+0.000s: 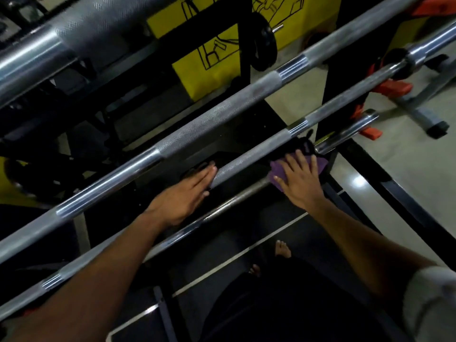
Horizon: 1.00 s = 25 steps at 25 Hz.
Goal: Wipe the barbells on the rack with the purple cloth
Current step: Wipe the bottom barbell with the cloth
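On the rack's lowest barbell (pixel 234 197), right hand (pixel 299 181) flat on purple cloth (pixel 277 172), left hand (pixel 182 197) fingers straight.

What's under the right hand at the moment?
The right hand lies flat on the purple cloth, pressed on the lowest barbell. The bar beneath the cloth is covered.

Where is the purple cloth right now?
In the head view, right of centre, the purple cloth lies under the right hand, pressed flat on the lowest barbell, beside the rack's black upright.
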Each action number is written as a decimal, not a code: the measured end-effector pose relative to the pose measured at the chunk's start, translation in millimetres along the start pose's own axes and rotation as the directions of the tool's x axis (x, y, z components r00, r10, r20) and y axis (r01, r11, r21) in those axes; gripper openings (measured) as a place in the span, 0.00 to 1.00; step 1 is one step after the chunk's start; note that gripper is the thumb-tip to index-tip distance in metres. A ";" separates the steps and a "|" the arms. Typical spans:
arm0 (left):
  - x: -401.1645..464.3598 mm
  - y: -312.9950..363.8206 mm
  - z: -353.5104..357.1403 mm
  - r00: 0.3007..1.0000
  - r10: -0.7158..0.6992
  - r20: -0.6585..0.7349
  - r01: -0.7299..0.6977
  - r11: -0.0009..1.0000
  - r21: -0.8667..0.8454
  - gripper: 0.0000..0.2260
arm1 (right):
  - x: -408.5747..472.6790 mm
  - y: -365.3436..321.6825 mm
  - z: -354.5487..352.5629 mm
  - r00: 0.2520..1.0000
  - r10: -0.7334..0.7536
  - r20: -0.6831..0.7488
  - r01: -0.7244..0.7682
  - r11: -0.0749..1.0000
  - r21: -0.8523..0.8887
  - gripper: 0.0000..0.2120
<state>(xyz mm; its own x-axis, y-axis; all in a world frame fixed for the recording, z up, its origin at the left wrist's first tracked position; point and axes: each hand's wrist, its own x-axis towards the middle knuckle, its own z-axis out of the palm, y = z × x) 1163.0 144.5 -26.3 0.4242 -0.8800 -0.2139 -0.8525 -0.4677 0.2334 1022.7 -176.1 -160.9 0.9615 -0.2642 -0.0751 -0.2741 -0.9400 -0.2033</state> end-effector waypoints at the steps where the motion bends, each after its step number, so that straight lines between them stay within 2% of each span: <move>1: 0.3 -2.3 1.6 1.000 0.017 0.001 -0.017 1.000 -0.017 0.30 | 7.7 -2.2 6.9 1.000 -0.010 0.029 0.011 0.999 -0.040 0.30; 4: 0.2 -6.7 10.1 0.995 0.085 -0.048 -0.083 0.996 0.033 0.28 | 11.5 -38.9 17.1 0.999 0.033 0.013 -0.033 0.999 -0.008 0.29; 8: -1.6 -8.5 12.3 0.990 0.129 -0.056 -0.126 0.990 0.063 0.26 | -7.1 -117.8 39.7 0.981 -0.187 0.055 0.186 0.982 0.031 0.27; 11: -1.7 -7.5 10.6 0.987 0.150 -0.049 -0.146 0.986 0.076 0.25 | 2.4 -81.9 36.1 0.944 -0.326 0.051 0.327 0.945 -0.006 0.26; 15: -1.7 -3.8 6.2 0.986 0.148 -0.074 -0.140 0.985 0.097 0.23 | 24.0 7.4 10.9 0.991 -0.130 0.002 0.130 0.991 -0.020 0.26; 18: -0.6 -3.3 5.0 0.985 0.158 -0.073 -0.150 0.983 0.106 0.23 | 24.8 -29.4 12.7 0.998 -0.034 -0.044 0.034 0.999 -0.011 0.24; 19: -2.1 -2.8 5.9 0.985 0.158 -0.070 -0.151 0.983 0.103 0.23 | 18.4 -54.7 21.5 0.996 -0.078 -0.050 0.078 0.997 0.009 0.23; 22: -1.9 -2.8 4.8 0.984 0.160 -0.082 -0.149 0.982 0.119 0.23 | -4.3 -101.8 42.1 0.940 -0.342 0.017 0.340 0.938 0.061 0.25; 23: -1.8 -1.4 3.6 0.984 0.156 -0.084 -0.146 0.983 0.114 0.23 | -3.3 -95.8 42.6 0.918 -0.397 0.024 0.394 0.916 0.068 0.26; 25: -1.6 0.8 1.3 0.984 0.151 -0.092 -0.140 0.984 0.107 0.23 | 6.1 -65.4 39.5 0.912 -0.408 -0.026 0.409 0.911 0.052 0.27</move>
<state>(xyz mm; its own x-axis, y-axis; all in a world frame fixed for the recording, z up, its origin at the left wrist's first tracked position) 1161.3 145.6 -27.0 0.3173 -0.9442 -0.0880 -0.9315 -0.3277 0.1579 1045.9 -107.7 -186.6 0.9898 0.1372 0.0397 0.1428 -0.9533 -0.2662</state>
